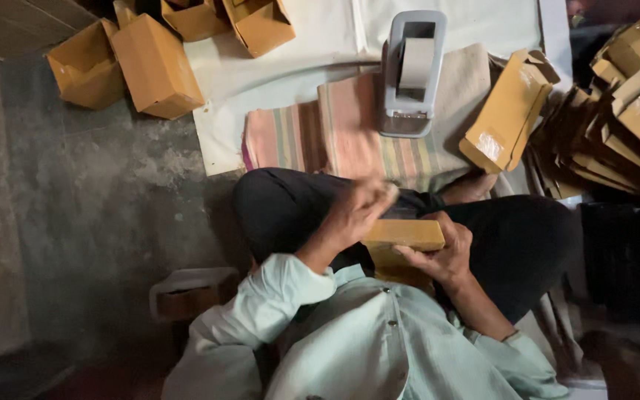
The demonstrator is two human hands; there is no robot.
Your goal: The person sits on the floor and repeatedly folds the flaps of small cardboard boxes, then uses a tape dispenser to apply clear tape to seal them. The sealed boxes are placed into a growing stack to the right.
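The right hand point(442, 255) grips a small, flat brown cardboard box point(403, 235) over the person's lap. The left hand point(361, 211) is blurry above the box, so I cannot tell its grip. A grey tape dispenser point(411, 74) sits on a soft striped cloth point(312, 137) just ahead.

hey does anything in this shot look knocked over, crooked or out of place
Somewhat. The brown boxes at the upper left lie tumbled at odd angles, some open. The flat cartons on the right are fanned out in a loose pile. The tape dispenser stands upright on the striped cloth. The left hand is motion-blurred above the box that the right hand holds.
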